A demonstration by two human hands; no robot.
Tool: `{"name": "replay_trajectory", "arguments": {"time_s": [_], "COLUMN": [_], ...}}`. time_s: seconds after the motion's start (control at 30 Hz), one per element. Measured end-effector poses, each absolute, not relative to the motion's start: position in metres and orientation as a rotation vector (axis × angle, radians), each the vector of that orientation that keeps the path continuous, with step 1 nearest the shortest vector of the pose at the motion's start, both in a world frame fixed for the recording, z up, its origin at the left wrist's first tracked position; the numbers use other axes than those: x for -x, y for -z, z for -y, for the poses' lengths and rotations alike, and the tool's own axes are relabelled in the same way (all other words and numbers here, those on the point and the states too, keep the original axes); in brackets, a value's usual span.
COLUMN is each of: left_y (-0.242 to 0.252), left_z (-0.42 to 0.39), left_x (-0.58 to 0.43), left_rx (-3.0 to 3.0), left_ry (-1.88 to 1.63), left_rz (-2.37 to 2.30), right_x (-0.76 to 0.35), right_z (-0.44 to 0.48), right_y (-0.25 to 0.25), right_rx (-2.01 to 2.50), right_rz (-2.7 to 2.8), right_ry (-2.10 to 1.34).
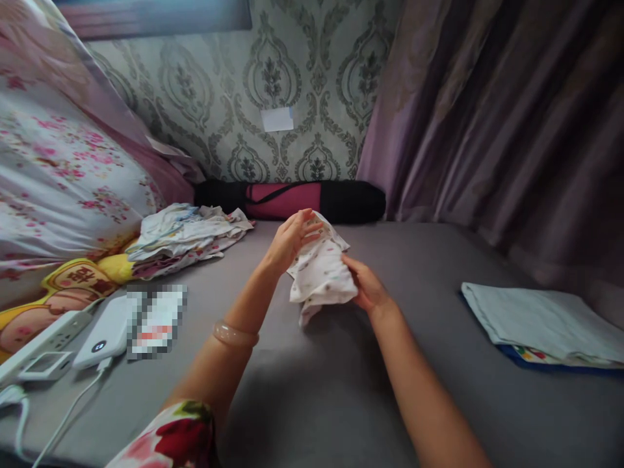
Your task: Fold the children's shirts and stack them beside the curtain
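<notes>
A white cloth with small scattered prints, perhaps a small garment, is held bunched above the grey bed sheet. My right hand grips its right edge, the thumb on top and the other fingers mostly hidden behind it. My left hand lies against the cloth's upper left side, its fingers stretched out and apart. One loose corner of the cloth hangs toward the sheet. A pale bangle circles my left wrist.
Crumpled clothes lie in a pile at left, near a yellow cushion. A power strip and a white power bank with cables sit front left. Folded fabrics lie at right. A black-and-maroon long bag rests against the wall.
</notes>
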State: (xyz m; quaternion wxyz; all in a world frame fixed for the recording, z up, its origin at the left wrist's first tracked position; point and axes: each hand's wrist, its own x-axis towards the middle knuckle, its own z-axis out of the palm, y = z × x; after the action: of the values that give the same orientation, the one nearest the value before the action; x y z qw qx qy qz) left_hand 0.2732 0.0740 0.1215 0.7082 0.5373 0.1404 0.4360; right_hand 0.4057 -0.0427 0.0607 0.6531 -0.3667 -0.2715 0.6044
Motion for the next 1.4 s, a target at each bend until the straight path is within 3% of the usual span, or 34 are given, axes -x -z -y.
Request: {"name": "replay_trajectory", "arguments": {"time_s": [0.13,0.27,0.47,0.83,1.13,1.4], "left_y": [-0.105,-0.083,-0.062,-0.01,-0.042,-0.103], "left_z": [-0.076,-0.069,-0.047,-0.041,-0.06,-0.05], "left_x": [-0.269,-0.266,-0.271,-0.291,-0.265,-0.228], "left_rx": [-1.299,-1.563,-1.812,-2.267,-1.863,-1.713], "left_ry": [-1.038,-0.826,-0.534,-0.81,-0.986,-0.926], "left_rz": [-0.543,-0.624,-0.437,-0.671,-0.913,-0.777], "right_x": [-0.427,-0.445,-0.448,-0.44,-0.462,-0.466], "right_z": [0.034,0.039,0.05,0.042,0.064,0.107], "right_y": [-0.054,-0.051,-0.065,-0.05,-0.075,-0.114], "right_rx": [0.795,0.876,0.892,1.219,1.446,1.476], "right_rz": [0.247,0.072,0.279,0.592,0.71,0.927], "right_ry": [-1.386,-1.329,-1.195,-0.605,-0.442,-0.845]}}
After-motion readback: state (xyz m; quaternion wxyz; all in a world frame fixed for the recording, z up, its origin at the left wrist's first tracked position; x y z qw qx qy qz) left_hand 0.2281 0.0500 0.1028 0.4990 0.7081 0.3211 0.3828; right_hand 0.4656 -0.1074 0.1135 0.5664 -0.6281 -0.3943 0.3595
